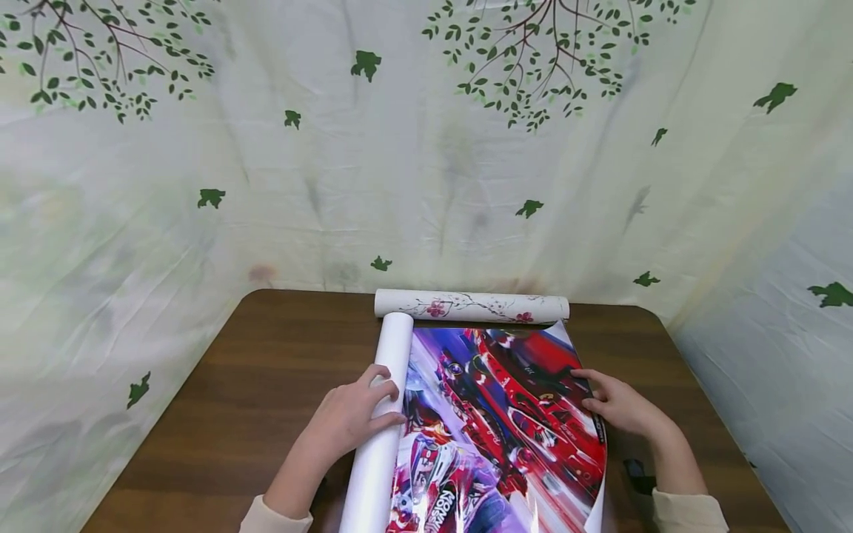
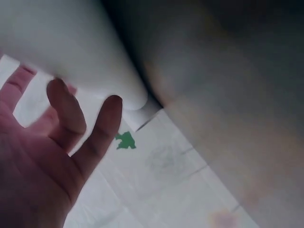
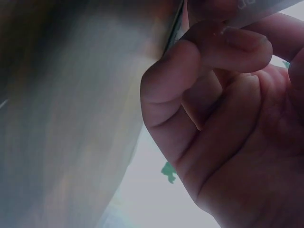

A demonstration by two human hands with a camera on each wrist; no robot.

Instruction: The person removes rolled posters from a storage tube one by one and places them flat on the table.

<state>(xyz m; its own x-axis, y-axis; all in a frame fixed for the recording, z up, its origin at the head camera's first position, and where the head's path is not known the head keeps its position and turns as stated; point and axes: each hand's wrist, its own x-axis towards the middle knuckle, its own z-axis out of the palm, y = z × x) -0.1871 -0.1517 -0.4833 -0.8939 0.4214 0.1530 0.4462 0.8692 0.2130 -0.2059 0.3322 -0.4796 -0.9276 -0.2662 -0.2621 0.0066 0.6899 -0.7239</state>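
A glossy poster (image 1: 506,422) of red racing cars lies partly unrolled on the table, its left part still a white roll (image 1: 393,348). My left hand (image 1: 356,414) rests on that roll, fingers spread and slightly bent. The left wrist view shows the fingertips (image 2: 111,109) against the pale roll (image 2: 76,47), the palm apart from it. At the poster's right edge, my right hand (image 1: 623,403) pinches the sheet between thumb and fingers. In the right wrist view, the fingers of the right hand (image 3: 228,114) are curled at a strip of the sheet (image 3: 261,12).
Behind the poster, a second white roll (image 1: 466,305) printed with pink blossoms lies across the back of the brown wooden table (image 1: 266,385). A small dark object (image 1: 638,475) is beside my right wrist. A pale cloth with leaf prints (image 1: 433,185) hangs behind the table.
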